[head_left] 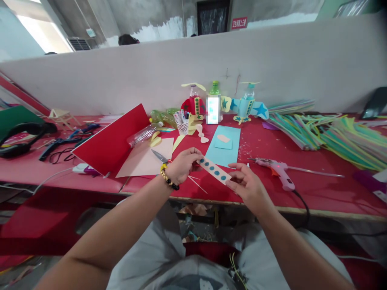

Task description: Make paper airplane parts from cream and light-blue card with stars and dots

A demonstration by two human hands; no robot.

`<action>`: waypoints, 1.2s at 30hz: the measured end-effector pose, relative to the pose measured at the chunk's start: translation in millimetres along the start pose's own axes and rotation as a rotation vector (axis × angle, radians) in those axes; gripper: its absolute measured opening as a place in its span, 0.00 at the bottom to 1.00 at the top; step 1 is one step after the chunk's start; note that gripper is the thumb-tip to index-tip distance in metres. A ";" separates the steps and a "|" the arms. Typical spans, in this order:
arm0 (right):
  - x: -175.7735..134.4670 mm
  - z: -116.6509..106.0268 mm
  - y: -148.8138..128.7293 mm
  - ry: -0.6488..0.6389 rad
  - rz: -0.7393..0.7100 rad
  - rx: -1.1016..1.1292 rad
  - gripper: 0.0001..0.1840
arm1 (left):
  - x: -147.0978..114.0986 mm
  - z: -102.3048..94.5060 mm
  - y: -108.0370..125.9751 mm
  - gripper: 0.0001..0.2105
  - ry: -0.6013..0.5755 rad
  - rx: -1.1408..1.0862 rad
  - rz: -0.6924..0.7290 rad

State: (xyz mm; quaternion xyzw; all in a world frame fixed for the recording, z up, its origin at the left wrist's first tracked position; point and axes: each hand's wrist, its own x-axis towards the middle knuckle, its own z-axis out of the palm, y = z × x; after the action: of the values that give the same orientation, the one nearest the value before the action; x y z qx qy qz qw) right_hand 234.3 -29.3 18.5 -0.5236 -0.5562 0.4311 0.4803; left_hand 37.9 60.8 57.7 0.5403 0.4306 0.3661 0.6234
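Between my two hands a pale paper strip with a row of several dark teal dots is held slantwise above the table's front edge. My left hand pinches its upper left end. The lower right end is between the thumb and fingers of my right hand. Just left of my left hand lie scissors, their handles partly hidden behind it. Beyond the strip, a light blue sheet lies flat with a smaller blue piece and a pale pink cutout on it.
A pink hot glue gun with a clear stick lies right. Bottle airplanes stand at the back, near a pen cup. Pipe cleaners heap far right. A red board leans left, above a pale pink sheet.
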 end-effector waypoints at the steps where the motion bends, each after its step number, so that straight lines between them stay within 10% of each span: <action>1: 1.5 3.7 -2.2 -0.006 -0.002 0.033 0.21 | -6.6 -2.3 -3.4 0.06 0.019 -0.040 -0.006; 6: 7.4 19.0 -14.8 -0.062 -0.035 0.080 0.21 | -39.8 -27.4 -13.2 0.07 0.039 -0.105 -0.056; 10: 12.4 33.9 -25.6 -0.270 -0.014 0.060 0.22 | -57.8 -45.6 -3.9 0.10 0.004 0.245 0.172; 16: 22.7 61.5 -34.3 -0.473 -0.033 -0.029 0.23 | -55.3 -49.7 7.5 0.12 -0.346 0.742 0.097; 22: 35.2 69.2 -32.6 -0.367 -0.093 -0.087 0.16 | -62.1 -78.5 -10.5 0.10 -0.237 0.357 -0.070; 28: 64.9 115.9 -26.9 -0.296 -0.349 -0.705 0.14 | -74.5 -107.5 -29.0 0.08 0.062 -0.128 -0.110; 36: 107.7 169.2 -21.4 -0.378 -0.182 -0.926 0.13 | -72.3 -110.0 -41.2 0.07 0.075 -0.177 -0.047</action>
State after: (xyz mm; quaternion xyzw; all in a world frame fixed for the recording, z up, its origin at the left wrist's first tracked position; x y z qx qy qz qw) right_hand 65.0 80.3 20.1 -0.5439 -0.8095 0.1828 0.1244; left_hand -91.2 27.5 22.1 0.4588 0.4319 0.4080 0.6607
